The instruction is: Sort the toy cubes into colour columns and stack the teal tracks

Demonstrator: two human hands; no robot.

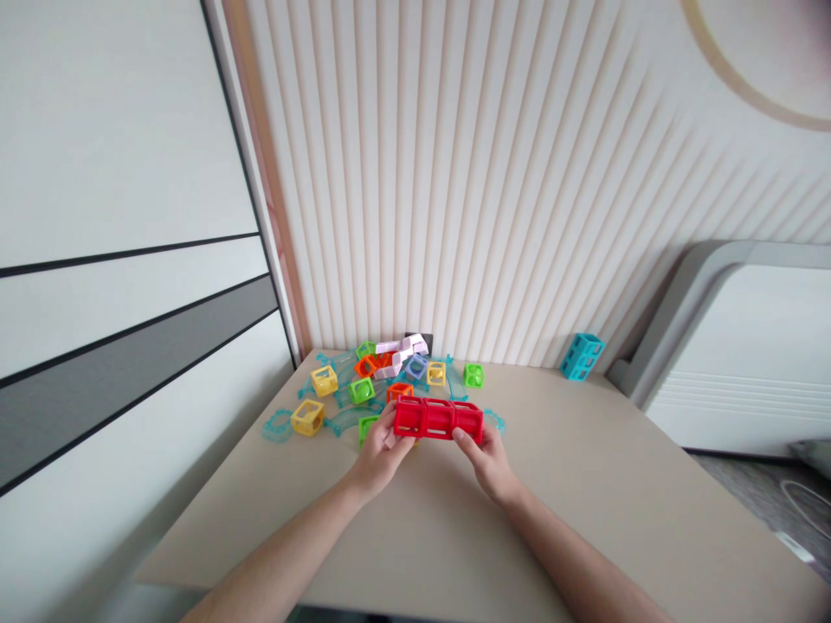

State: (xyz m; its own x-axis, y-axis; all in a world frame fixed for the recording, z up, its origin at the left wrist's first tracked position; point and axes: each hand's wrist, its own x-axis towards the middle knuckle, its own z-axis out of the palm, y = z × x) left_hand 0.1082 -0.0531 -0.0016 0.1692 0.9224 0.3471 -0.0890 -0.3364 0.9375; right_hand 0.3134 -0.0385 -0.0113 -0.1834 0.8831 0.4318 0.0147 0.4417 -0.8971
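Note:
A red bar of three joined open-frame cubes (pixel 438 418) is held level just above the beige table (pixel 584 484). My left hand (pixel 382 450) grips its left end with fingers closed round it. My right hand (pixel 488 457) grips the right end, thumb on the front face. Behind the bar lies a heap of loose frame cubes: yellow (pixel 307 417), green (pixel 361 390), orange (pixel 366 365) and pale pink pieces (pixel 401 350), with clear teal curved track pieces (pixel 279 426) among them.
A teal block of stacked frame cubes (pixel 582 356) stands alone at the back right by the ribbed wall. A white and grey cabinet (pixel 130 346) runs along the left table edge. A white appliance (pixel 746 355) sits at the right.

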